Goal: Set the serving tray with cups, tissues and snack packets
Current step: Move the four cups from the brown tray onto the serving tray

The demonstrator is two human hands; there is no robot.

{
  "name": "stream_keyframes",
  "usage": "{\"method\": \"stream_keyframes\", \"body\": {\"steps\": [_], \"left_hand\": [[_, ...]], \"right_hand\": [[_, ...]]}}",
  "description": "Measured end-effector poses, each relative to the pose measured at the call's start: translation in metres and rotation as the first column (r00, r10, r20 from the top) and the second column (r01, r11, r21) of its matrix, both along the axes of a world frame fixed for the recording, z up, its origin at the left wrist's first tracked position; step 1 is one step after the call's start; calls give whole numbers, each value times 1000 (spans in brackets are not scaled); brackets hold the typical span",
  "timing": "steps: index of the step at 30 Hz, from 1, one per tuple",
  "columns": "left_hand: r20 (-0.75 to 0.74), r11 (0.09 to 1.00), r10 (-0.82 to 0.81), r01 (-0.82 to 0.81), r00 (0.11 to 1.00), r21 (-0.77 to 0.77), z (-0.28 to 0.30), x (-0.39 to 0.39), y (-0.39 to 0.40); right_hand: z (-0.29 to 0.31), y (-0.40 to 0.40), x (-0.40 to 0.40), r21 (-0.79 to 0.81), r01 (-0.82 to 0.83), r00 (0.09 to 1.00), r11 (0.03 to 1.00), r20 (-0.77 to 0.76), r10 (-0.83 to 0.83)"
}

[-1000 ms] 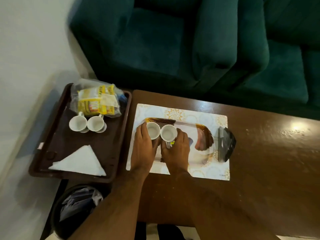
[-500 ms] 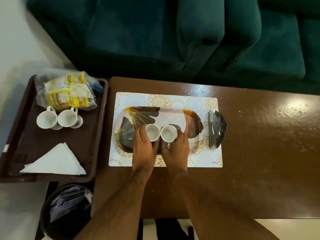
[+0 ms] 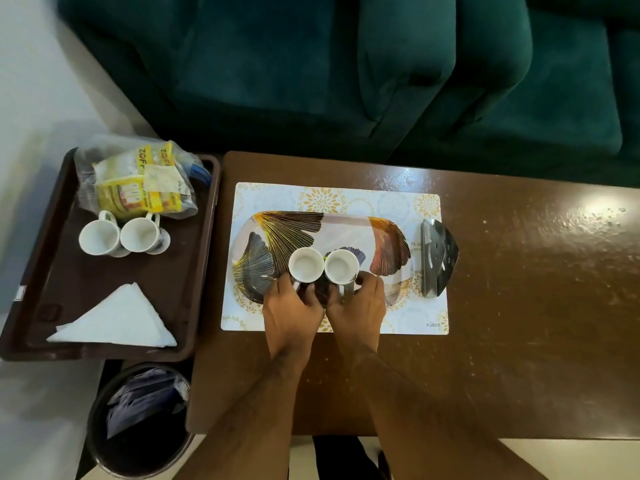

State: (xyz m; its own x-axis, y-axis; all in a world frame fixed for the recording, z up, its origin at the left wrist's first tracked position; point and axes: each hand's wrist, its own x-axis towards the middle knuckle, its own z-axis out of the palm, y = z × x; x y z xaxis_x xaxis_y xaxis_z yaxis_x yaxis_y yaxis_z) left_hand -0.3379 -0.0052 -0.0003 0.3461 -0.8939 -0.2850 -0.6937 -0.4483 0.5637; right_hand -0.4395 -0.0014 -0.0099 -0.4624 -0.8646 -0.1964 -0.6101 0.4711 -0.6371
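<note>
Brown table [image 3: 519, 306]: both hands (left hand [image 3: 292, 306], right hand [image 3: 358, 306]) grip 2 cups [image 3: 306, 264] side by side, centring them on the serving tray [image 3: 381, 230].

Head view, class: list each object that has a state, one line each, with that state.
Serving tray: on placemat, holds two cups.
Tray cups: upright, empty, touching.
Left hand: grips left cup.
Right hand: grips right cup.
Spare cups: upright, empty.
Tissues: folded.
Snack packets: bagged.
</note>
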Motion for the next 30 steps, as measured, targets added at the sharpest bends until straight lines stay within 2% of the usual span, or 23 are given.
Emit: {"method": "stream_keyframes", "body": {"steps": [7,12,30], "left_hand": [[70,998,-45,42,997,43,6,0,2],[102,997,-76,74,992,19,6,1,5],[37,996,-78,79,996,-34,1,-4,17]], "right_hand": [[-3,7,1,-31,-35,997,999,-71,33],[-3,9,1,-50,-53,995,997,-85,48],[-3,17,-3,-58,-75,991,996,-120,67]]}}
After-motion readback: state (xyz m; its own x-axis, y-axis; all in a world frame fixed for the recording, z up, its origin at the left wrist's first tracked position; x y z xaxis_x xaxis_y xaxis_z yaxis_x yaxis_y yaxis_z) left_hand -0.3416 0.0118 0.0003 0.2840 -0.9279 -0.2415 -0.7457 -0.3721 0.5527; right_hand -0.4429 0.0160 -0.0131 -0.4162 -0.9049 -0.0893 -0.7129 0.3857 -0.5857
